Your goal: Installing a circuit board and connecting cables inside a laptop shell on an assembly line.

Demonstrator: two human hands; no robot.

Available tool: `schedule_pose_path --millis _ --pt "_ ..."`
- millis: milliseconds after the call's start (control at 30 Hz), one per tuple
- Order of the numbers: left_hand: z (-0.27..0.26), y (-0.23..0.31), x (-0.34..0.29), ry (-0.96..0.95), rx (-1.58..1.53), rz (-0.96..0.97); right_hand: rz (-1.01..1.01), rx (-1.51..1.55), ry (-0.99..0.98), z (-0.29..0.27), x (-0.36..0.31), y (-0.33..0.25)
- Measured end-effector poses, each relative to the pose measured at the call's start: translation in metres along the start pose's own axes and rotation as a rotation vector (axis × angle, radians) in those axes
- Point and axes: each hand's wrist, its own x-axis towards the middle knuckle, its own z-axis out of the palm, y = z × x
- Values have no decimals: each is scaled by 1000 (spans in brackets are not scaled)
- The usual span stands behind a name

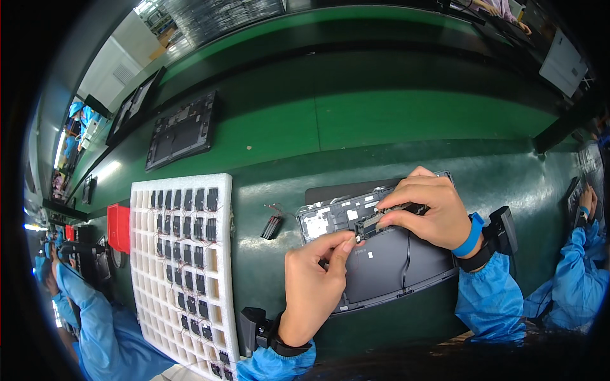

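A slim black part [367, 225] with small metallic bits is raised over a dark laptop shell [381, 263]. My right hand [429, 209] grips it from above between thumb and fingers. At the part's left end, my left hand [318, 273] has thumb and fingertip pressed together; what they pinch is too small to tell. The shell lies on the bench with its inner side up, and a black cable [407, 263] runs down its middle. My right hand covers some of the shell's far edge. Left of the shell lies a small black part with thin wires [272, 227].
A white foam tray [181, 180] holds several small black wired parts. Beside it stands a red bin [119, 228]. Another laptop shell [183, 131] lies on the green surface beyond. Co-workers in blue sleeves sit at left [108, 336] and right [578, 273].
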Motion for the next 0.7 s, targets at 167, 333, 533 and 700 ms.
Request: schedule_pose_path --millis 167,333,533,700 --pt "4 -1 1 8 27 20 8 -29 -26 -3 -1 -1" --pt "10 -9 4 53 70 85 -50 -49 22 -1 -1 6" --pt "8 6 8 77 -1 165 -19 -202 68 -7 -3 -11" --pt "12 -11 10 139 150 252 278 -585 330 19 -47 -84"
